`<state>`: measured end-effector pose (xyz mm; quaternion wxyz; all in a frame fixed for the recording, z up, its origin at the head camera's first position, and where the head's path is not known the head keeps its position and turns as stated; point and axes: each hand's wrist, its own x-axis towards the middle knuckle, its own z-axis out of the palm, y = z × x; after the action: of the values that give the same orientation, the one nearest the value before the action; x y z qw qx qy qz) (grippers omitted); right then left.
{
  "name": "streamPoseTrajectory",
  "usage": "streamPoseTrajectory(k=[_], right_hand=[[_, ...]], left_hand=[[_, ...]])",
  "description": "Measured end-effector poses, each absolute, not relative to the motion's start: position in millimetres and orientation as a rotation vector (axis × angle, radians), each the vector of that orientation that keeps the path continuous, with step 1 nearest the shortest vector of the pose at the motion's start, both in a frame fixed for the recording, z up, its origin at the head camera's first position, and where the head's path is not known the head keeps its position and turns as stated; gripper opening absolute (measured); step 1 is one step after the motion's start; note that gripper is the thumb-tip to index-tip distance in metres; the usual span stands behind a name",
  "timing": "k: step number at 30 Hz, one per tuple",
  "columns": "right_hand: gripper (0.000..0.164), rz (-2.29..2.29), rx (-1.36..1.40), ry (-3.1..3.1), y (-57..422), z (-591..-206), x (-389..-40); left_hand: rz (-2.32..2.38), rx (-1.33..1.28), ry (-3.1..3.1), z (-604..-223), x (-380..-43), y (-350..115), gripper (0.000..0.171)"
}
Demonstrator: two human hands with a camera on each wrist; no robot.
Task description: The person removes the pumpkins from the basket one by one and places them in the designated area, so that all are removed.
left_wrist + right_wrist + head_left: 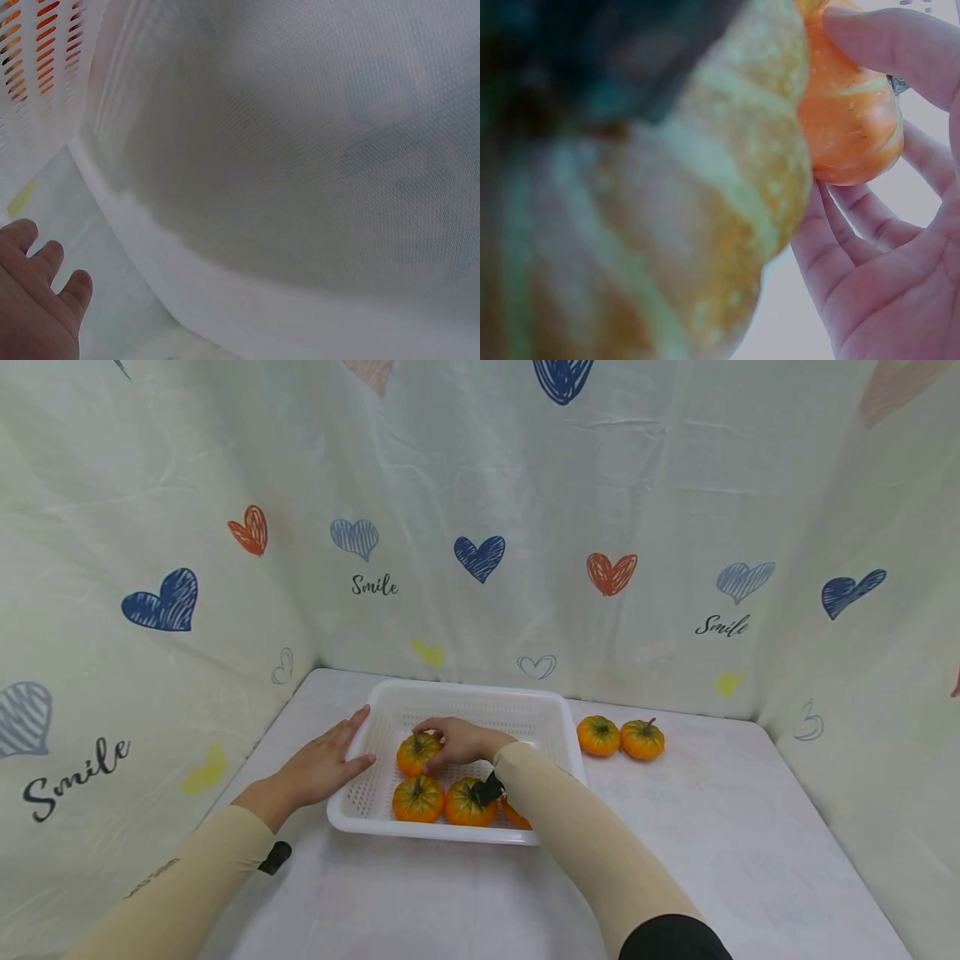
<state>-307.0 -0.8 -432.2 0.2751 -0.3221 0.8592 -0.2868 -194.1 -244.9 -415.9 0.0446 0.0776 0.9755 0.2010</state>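
A white perforated plastic basket (457, 833) stands on the table with several small orange pumpkins inside. My right hand (467, 742) reaches in and holds the pumpkin (415, 755) at the left, thumb on one side and fingers on the other. In the right wrist view that pumpkin (851, 135) sits between thumb and fingers, while a nearer pumpkin (652, 225) fills the left side. Two pumpkins, one left (417, 799) and one middle (470, 802), line the near wall; a third is partly hidden by my right forearm. My left hand (318, 766) lies against the basket's left rim, fingers extended.
Two more pumpkins, one (598, 736) beside another (642, 739), sit on the white table (720, 827) right of the basket. A hanging cloth (420, 468) printed with hearts surrounds the table at the back and sides.
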Motion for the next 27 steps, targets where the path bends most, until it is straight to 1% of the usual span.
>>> streamPoseTrajectory(k=[8,14,21,27], right_hand=[[0.066,-0.814,-0.832,2.337,1.7,-430.8,-307.2],[0.068,-0.831,-0.867,2.407,3.0,-429.2,-310.5],[0.074,-0.907,-0.825,2.442,10.8,-419.5,-313.0],[0.079,-0.982,-0.818,2.442,22.8,-401.5,-311.0]], left_hand=[[0.617,0.239,2.992,-414.8,-193.0,-244.3,0.081],[0.61,0.241,2.998,-415.0,-192.3,-244.5,0.081],[0.603,0.24,2.997,-413.8,-190.9,-243.2,0.081],[0.585,0.221,2.997,-414.4,-191.2,-243.0,0.082]])
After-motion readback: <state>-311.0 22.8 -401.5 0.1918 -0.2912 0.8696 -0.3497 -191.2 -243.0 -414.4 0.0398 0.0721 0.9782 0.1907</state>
